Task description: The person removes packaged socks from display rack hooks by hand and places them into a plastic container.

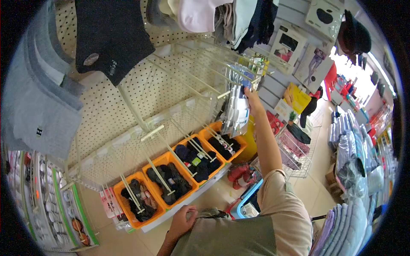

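My right hand (pixel 253 101) reaches up to several clear plastic packets (pixel 237 106) with white and blue print, hanging at the right end of the pegboard. Its fingers are closed at the edge of the packets; the thumb side shows and the other fingertips are hidden. Low in front of my body is my left hand (pixel 184 218), its fingers curled in loosely, with nothing visible in them. Between the hands stand orange baskets (pixel 159 204) of dark socks (pixel 170 181), below long metal hooks (pixel 158 174).
A perforated board (pixel 171 81) with projecting hooks fills the front. Grey socks (pixel 47 111) and a black sock (pixel 112 38) hang close at upper left. To the right are a wire basket (pixel 305 164) and plastic-wrapped stacks (pixel 352 170). Near my body stands a blue-rimmed basket (pixel 239 205).
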Demonstrator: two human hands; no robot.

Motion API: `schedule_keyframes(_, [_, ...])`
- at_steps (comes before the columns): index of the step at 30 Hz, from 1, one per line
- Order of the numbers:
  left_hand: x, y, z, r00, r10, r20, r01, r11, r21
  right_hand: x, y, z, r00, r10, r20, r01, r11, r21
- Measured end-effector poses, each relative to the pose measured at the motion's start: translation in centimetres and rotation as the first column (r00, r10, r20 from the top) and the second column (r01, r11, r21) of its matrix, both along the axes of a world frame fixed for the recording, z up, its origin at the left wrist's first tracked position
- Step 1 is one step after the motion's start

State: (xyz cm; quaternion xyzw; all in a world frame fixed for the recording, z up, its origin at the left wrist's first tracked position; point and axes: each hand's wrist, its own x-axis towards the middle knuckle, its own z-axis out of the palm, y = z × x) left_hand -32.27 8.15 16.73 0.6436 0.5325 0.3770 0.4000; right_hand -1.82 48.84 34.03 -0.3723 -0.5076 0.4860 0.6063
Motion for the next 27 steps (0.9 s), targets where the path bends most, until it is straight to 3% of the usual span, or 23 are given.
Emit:
schedule_keyframes(5, [0.1,0.2,-0.3,1.000,-0.013,0.014,0.013,1.000,-0.027,2.8,-2.2,-0.6,0.997,0.077,-0.005,-0.077,0.996,0.044])
schedule_keyframes(7, [0.4,0.1,-0.6,1.000,-0.015,0.011,0.015,0.999,-0.031,3.3,-4.2,0.4,0.999,0.013,0.037,-0.011,0.999,-0.051])
schedule_keyframes(12, [0.8,0.4,-1.0,0.997,-0.076,0.014,0.076,0.997,-0.003,3.8,-7.7,3.3,0.995,-0.030,0.092,0.038,0.995,-0.089])
schedule_keyframes(15, [1.3,0.2,-0.1,0.996,-0.093,-0.014,0.093,0.996,-0.002,3.6,-10.1,5.8,0.975,-0.080,0.208,0.104,0.988,-0.111])
schedule_keyframes(16, [1.5,0.2,0.3,0.995,-0.091,-0.026,0.091,0.996,-0.008,3.5,-11.3,6.8,0.935,-0.177,0.306,0.222,0.968,-0.120])
schedule_keyframes(20, [1.8,0.0,-0.3,0.996,-0.085,0.016,0.085,0.996,-0.019,5.0,-12.8,8.6,0.920,-0.173,0.352,0.274,0.927,-0.258])
schedule_keyframes(21, [1.9,-0.1,-0.1,0.997,-0.070,0.018,0.071,0.997,-0.018,4.9,-13.5,9.1,0.887,-0.260,0.381,0.368,0.897,-0.244])
schedule_keyframes(23, [2.3,-0.1,0.2,0.999,-0.049,0.023,0.049,0.999,-0.010,10.2,-9.9,6.8,0.903,-0.090,0.421,0.229,0.929,-0.292])
schedule_keyframes(27, [3.7,-0.1,-0.9,0.997,-0.075,-0.007,0.075,0.997,0.000,14.5,-10.8,5.4,0.808,-0.277,0.520,0.316,0.949,0.014])
